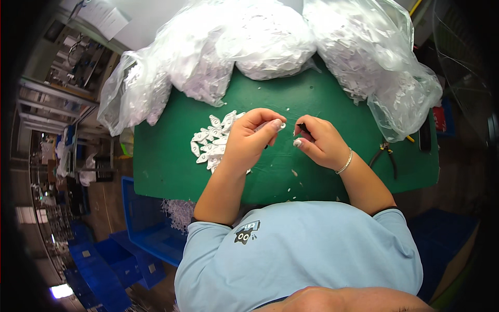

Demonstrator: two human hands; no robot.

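Above the middle of the green table, my left hand [252, 138] is closed, thumb against forefinger. A small white plastic piece [282, 126] pokes out at its fingertips. Just to the right, my right hand [325, 144] curls round a small black object [304, 128], mostly hidden by the fingers, so its kind cannot be told. A narrow gap separates the two hands. Beside and partly behind my left hand lies a pile of flat white plastic parts [209, 139] with pointed ends.
Clear bags of white plastic pieces [270, 47] line the table's far side. Pliers with dark handles [384, 156] lie at the right. White scraps [294, 172] dot the green tabletop [332, 184]. Below its left edge stands a blue bin [150, 229] with white strips [178, 212].
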